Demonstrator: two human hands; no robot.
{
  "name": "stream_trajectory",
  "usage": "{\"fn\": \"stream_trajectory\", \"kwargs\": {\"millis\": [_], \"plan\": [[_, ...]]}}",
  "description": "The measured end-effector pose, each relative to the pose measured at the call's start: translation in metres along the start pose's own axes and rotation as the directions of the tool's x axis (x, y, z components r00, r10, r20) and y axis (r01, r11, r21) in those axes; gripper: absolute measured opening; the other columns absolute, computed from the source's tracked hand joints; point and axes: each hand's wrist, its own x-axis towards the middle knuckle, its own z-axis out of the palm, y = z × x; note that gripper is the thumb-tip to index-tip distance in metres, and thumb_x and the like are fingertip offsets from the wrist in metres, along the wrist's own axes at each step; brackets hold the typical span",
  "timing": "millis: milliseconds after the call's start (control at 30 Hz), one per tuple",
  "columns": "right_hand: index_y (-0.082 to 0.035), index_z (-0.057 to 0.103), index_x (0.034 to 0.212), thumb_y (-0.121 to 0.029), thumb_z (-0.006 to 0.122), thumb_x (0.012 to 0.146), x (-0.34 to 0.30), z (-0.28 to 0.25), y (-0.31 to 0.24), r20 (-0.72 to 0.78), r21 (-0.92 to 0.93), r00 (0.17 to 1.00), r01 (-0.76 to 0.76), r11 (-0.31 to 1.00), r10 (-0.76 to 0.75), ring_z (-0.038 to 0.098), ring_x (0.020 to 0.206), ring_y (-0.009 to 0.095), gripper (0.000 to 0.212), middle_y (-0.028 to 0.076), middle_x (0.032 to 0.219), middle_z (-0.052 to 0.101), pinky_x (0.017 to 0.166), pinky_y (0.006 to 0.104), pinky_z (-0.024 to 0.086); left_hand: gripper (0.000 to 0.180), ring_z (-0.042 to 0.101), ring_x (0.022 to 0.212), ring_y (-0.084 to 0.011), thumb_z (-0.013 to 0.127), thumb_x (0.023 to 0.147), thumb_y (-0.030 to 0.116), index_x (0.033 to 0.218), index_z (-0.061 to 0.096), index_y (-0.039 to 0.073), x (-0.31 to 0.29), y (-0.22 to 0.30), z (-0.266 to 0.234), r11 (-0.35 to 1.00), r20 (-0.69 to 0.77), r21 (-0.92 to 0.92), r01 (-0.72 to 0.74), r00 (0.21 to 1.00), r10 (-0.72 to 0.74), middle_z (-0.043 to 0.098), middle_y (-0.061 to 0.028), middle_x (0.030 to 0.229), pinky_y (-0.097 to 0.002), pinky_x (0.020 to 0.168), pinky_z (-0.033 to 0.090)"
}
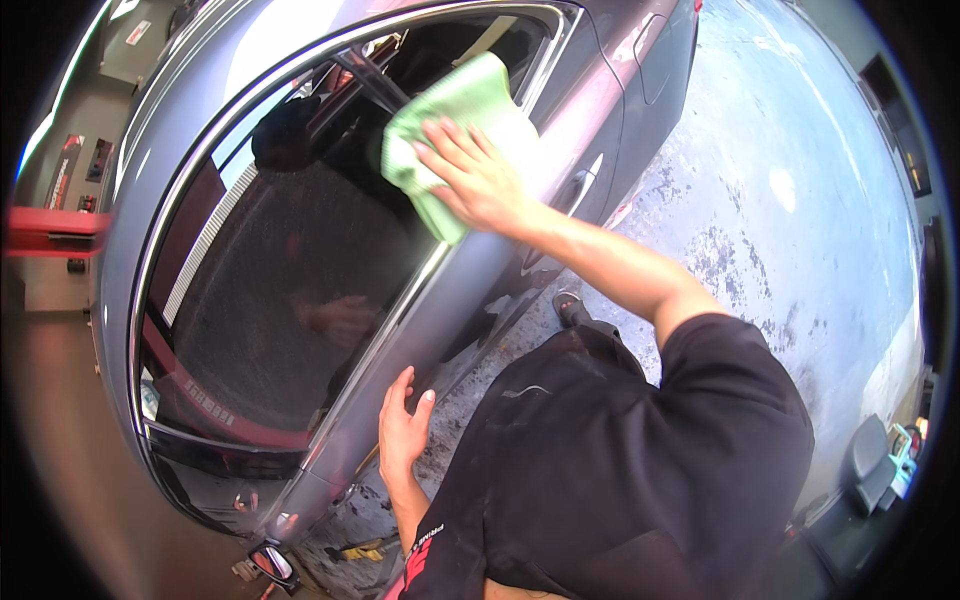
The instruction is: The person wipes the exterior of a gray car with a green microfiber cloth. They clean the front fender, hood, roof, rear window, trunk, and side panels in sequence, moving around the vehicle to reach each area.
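A light green microfibre cloth (480, 90) lies bunched against the upper part of a car's side window (290, 260), over its chrome edge. My right hand (475, 180) holds the cloth to the glass, with its fingers spread over the folds and slightly blurred. Down beside the door panel (375, 375), my left hand (404, 425) is open and holds nothing, with thumb and fingers apart. Whether it touches the door I cannot tell. Dark glass reflects a hand and parts of the surroundings.
The car's door handle (578, 188) is just beyond my right forearm. A side mirror (272, 563) sticks out at the lower left. Worn grey floor (720, 230) stretches along the car. At the far right stands a dark seat-like object (870, 460) beside something turquoise.
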Motion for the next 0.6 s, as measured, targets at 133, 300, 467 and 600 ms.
{"fn": "stream_trajectory", "kwargs": {"millis": [133, 300, 467, 600], "plan": [[-0.015, 0.049, 0.153, -0.029, 0.072, 0.091, -0.070, -0.007, 0.011, 0.142, -0.086, 0.990, 0.034, 0.996, -0.021, 0.034, 0.154, 0.030, 0.068, 0.010, 0.165, 0.039, 0.122, 0.0579, 0.026, 0.063, 0.062, 0.124, -0.0329, 0.072, 0.094, 0.027, 0.150, 0.051, 0.005, -0.002, -0.004, 0.009, 0.999, 0.085, 0.037, 0.007, 0.996, -0.010, 0.061, -0.0188, 0.142, -0.0439, 0.106, 0.049], [-0.015, 0.051, 0.151, -0.029, 0.071, 0.092, -0.098, -0.024, 0.018, 0.246, -0.096, 0.964, 0.128, 0.987, -0.101, 0.036, 0.153, 0.031, 0.064, 0.008, 0.163, 0.042, 0.121, 0.0596, 0.027, 0.066, 0.062, 0.126, -0.0326, 0.072, 0.094, 0.027, 0.152, 0.048, 0.005, 0.004, -0.002, 0.017, 0.998, 0.135, 0.055, -0.027, 0.991, 0.019, 0.060, -0.0188, 0.143, -0.0440, 0.107, 0.049], [-0.013, 0.054, 0.148, -0.032, 0.068, 0.095, -0.097, -0.038, 0.074, 0.291, -0.207, 0.953, 0.154, 0.966, -0.089, 0.043, 0.146, 0.032, 0.058, 0.009, 0.161, 0.045, 0.118, 0.0579, 0.033, 0.066, 0.061, 0.127, -0.0330, 0.072, 0.095, 0.027, 0.152, 0.048, 0.006, -0.002, -0.010, 0.015, 1.000, 0.099, 0.021, 0.024, 0.995, -0.026, 0.060, -0.0193, 0.143, -0.0443, 0.106, 0.049], [-0.007, 0.048, 0.152, -0.036, 0.057, 0.103, -0.026, -0.037, 0.184, -0.237, -0.021, 0.861, -0.467, 0.884, 0.450, 0.039, 0.148, 0.039, 0.058, 0.021, 0.163, 0.039, 0.121, 0.0509, 0.032, 0.063, 0.063, 0.125, -0.0335, 0.071, 0.096, 0.027, 0.151, 0.050, 0.007, -0.013, -0.020, 0.013, 0.997, 0.125, 0.066, 0.036, 0.991, -0.044, 0.060, -0.0191, 0.143, -0.0444, 0.105, 0.050]]}}
